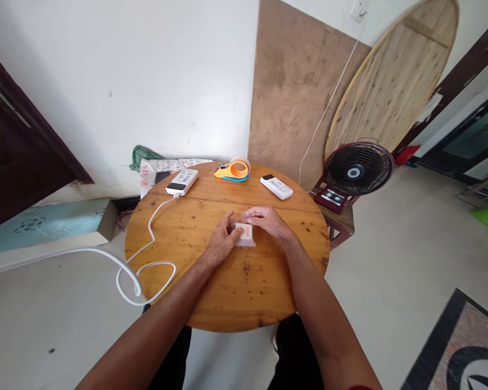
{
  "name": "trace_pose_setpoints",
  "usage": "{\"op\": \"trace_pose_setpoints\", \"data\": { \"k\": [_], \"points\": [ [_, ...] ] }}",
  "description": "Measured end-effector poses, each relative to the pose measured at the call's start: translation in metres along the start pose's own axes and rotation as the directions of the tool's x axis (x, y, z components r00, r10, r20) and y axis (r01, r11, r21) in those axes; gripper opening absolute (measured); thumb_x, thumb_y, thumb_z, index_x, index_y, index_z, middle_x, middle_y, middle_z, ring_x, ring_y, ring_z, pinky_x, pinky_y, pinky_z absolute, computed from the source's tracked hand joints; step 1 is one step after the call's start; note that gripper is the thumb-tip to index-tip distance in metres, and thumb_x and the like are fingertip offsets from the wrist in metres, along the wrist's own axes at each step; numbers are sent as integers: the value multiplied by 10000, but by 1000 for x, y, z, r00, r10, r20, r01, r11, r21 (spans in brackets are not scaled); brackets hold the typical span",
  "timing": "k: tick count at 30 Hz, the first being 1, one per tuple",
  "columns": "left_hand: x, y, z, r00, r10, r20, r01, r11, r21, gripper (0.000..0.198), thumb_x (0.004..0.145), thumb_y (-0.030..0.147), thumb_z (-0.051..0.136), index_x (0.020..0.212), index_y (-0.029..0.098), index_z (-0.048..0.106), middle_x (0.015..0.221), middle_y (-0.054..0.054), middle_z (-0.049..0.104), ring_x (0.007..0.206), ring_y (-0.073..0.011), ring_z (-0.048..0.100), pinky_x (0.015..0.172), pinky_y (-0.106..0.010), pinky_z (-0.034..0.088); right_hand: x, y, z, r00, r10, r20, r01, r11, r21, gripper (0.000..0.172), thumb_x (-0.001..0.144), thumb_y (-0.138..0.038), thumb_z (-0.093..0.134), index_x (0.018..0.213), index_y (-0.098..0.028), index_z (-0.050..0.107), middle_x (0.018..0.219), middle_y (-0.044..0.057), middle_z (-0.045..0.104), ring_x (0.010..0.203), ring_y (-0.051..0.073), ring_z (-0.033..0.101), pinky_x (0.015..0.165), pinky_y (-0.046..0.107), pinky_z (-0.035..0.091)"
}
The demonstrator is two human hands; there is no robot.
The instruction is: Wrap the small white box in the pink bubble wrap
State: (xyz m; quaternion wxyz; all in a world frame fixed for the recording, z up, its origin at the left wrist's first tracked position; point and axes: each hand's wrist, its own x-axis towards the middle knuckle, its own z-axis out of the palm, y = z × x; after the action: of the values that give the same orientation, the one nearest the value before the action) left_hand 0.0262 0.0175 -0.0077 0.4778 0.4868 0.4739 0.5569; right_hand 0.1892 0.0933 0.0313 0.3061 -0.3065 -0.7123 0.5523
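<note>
A small white box (245, 232) with red print lies near the middle of the round wooden table. Below its near edge shows a strip of pale, translucent wrapping (246, 244). My left hand (224, 237) grips the box from the left, thumb pressed on top and fingers at its far side. At the far right corner, my right hand (264, 219) is closed in a pinch, its fingertips touching or very near the box. Whatever sits between those fingertips is too small to make out.
On the table (244, 298) stand an orange tape dispenser (233, 169), a white power bank (183, 182) with a white cable (150, 227) trailing off the left edge, and another white power bank (276, 187). A dark red fan (353, 170) rests on a stool at the right.
</note>
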Motion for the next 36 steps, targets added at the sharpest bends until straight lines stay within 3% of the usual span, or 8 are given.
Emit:
{"op": "trace_pose_setpoints", "data": {
  "k": [9,17,31,36],
  "points": [
    [0,-3,-2,996,89,23,-91,986,141,682,806,301,563,1413,137,298,1195,-118,586,1023,-207,582,917,-371,471,-4,-14,4,1000,-25,11,25,999,-23,162,743,-253,612,865,-163,668,809,-6,647,731,122,570,727,256,428],
    [1,-4,-1,992,119,44,-121,991,56,664,813,281,565,1400,138,291,1218,-129,565,1021,-209,576,930,-387,456,-1,-5,4,999,-4,-39,2,998,-61,187,756,-292,624,862,-155,694,838,12,679,747,132,586,726,255,439],
    [2,-7,-3,995,82,52,-84,996,42,764,777,354,633,1423,158,276,1313,-134,498,1126,-228,530,981,-382,419,2,-2,5,993,-86,-75,83,996,-38,147,763,-286,626,775,-156,693,786,17,687,745,138,604,752,272,465],
    [2,-3,-2,998,37,56,-38,999,29,781,773,350,637,1422,133,260,1284,-139,515,1071,-219,549,931,-363,440,2,-1,2,992,-109,-58,106,993,-45,151,773,-296,618,778,-158,679,777,12,674,737,136,600,750,278,462]
  ]
}}
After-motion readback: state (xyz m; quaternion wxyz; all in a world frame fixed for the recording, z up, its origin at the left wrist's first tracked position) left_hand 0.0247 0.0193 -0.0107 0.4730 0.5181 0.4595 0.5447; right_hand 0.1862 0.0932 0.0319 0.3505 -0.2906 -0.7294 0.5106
